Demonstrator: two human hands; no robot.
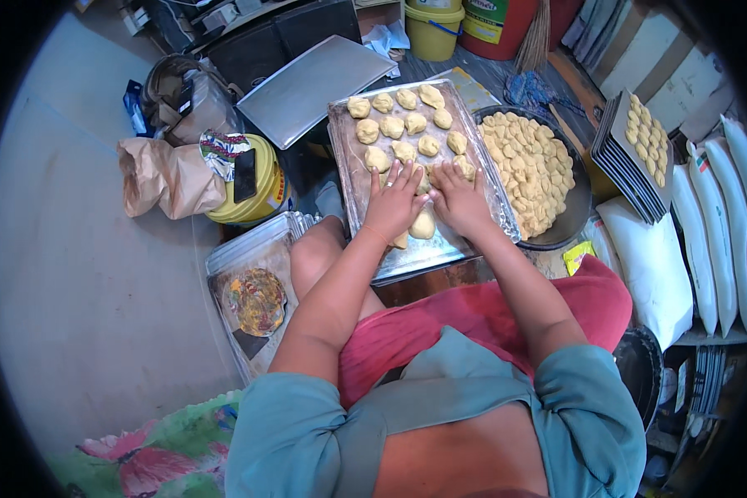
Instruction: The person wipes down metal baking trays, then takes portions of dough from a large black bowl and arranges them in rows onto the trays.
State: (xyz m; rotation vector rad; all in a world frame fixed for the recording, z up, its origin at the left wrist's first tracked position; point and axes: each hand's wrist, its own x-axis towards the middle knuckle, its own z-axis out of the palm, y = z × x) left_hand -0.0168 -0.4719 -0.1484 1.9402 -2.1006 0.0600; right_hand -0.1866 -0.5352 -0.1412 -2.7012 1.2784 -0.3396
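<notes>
Yellow, rounded dough lumps (428, 145) lie under my spread-apart fingers (393, 176) on this silver metal tray (440, 247): pressing, I'd judge, with even weight needed next.

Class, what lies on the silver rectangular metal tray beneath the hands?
Rounded yellow dough lumps in rows. The left hand and right hand cover some, hiding their shapes.
</notes>
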